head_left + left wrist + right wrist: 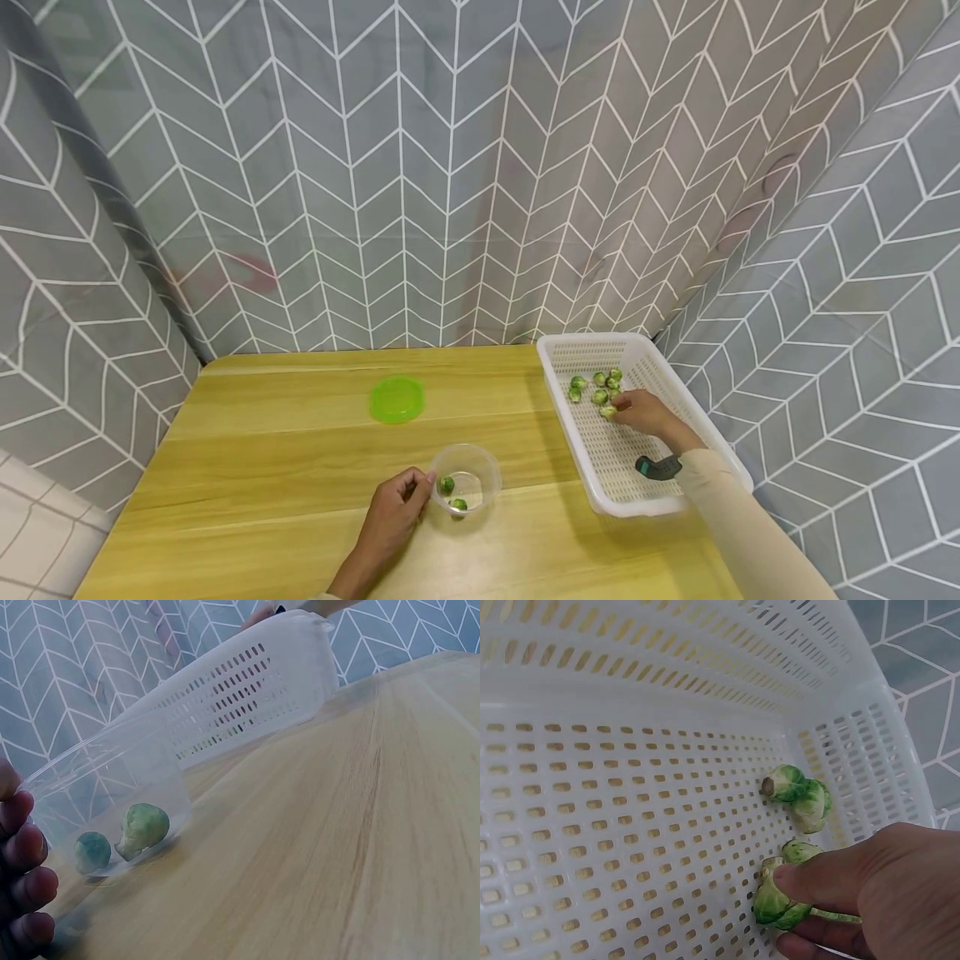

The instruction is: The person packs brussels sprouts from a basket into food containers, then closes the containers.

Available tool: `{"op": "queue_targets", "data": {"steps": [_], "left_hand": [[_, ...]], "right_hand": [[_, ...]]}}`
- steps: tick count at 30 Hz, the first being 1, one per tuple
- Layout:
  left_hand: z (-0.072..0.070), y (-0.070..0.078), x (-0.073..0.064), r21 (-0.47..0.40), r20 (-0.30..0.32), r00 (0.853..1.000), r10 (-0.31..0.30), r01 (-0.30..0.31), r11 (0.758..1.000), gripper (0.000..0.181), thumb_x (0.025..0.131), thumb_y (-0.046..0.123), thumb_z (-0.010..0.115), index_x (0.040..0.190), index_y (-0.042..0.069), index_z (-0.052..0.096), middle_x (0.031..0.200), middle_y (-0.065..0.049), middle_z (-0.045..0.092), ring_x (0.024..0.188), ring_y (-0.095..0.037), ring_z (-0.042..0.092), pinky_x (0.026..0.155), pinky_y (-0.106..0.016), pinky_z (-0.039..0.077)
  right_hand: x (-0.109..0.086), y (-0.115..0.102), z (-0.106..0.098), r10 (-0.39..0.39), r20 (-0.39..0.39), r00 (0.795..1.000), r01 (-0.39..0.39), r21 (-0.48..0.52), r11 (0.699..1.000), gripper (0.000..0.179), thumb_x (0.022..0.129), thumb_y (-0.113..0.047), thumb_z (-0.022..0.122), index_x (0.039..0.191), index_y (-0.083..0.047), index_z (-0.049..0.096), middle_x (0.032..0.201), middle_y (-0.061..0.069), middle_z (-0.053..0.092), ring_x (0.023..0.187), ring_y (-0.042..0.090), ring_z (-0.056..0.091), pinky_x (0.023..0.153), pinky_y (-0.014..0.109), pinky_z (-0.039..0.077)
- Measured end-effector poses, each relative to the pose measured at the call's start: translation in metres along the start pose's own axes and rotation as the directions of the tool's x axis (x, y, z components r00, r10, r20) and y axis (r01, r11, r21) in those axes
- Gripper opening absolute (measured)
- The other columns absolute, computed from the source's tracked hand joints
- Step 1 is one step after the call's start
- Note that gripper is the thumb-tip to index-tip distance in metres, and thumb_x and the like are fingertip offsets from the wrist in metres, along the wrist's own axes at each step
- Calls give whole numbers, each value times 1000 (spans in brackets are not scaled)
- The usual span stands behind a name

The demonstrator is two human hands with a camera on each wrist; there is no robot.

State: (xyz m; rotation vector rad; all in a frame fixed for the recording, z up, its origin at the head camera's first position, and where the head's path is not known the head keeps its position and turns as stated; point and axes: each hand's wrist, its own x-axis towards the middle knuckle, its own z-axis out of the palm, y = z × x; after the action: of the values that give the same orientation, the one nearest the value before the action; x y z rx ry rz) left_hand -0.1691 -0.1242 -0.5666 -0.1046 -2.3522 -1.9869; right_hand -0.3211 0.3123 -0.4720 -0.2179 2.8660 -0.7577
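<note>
Clamped grip at the right hand [647,414]: thumb and fingers pinch a small, round, pale-green Brussels sprout [771,906]. That sprout lies directly between the thumb and the fingers, low over the perforated floor of a white, rectangular plastic basket [637,506] at the right of the table. The thumb covers part of its upper side; in the right wrist view, part of the fingers is cut off at the lower edge. Further loose green sprouts [599,397] sit in the basket beyond and beside the fingertips, some touching one another.

Left hand [396,508]: fingers curled, thumb and forefinger together on the left rim of a clear, round, open plastic tub [474,485]. The tub stands upright on the yellow wood-grain table [300,467], left of the basket and well apart from the held sprout. Two green sprouts [458,504] lie inside it, on the side nearest the left hand.

Surroundings: a bright-green, translucent, rounded lid [397,400] lies flat on the table beyond the tub. A dark band with a teal patch [658,468] circles the right wrist, next to a cream sleeve [742,517]. Grey curtain with white chevron lines [420,167] hangs behind the table.
</note>
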Motion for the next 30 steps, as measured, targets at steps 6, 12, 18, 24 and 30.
{"op": "queue_targets", "data": {"steps": [6,12,18,24,30], "left_hand": [[-1,-1,0,4,4,1000,-19,19,1000,41,99,41,63,74,9,61,59,1,53,51,-9,47,51,-24,42],[2,0,0,14,-37,998,-52,53,999,35,100,29,64,73,8,60,58,-2,52,51,-9,45,52,-23,40],[2,-1,0,22,-36,998,-54,54,998,34,101,28,64,73,7,60,58,-1,51,51,-8,45,52,-23,40],[3,8,-2,29,-44,997,-61,62,998,35,101,23,63,74,2,60,57,-1,49,50,-7,42,52,-22,39],[4,18,-5,14,-50,998,-50,51,999,34,101,21,63,74,1,60,56,-1,49,50,-6,41,52,-21,38]], "right_hand": [[5,0,3,-6,1,1000,7,-50,999,38,88,-11,73,117,12,65,104,22,67,96,33,63,83,49,52],[9,2,8,5,-9,1000,-6,-70,998,36,87,-11,74,115,11,66,102,19,68,95,32,63,83,48,53],[11,4,9,4,-16,1000,-5,-73,997,33,85,-9,75,111,9,67,99,18,68,93,31,64,81,46,53],[12,7,9,12,-29,1000,-13,-56,998,28,84,-9,76,106,6,68,95,16,68,88,28,64,76,41,54],[12,9,9,41,-23,999,-41,-8,999,26,85,-6,75,107,6,68,95,15,66,78,22,64,66,35,56]]}}
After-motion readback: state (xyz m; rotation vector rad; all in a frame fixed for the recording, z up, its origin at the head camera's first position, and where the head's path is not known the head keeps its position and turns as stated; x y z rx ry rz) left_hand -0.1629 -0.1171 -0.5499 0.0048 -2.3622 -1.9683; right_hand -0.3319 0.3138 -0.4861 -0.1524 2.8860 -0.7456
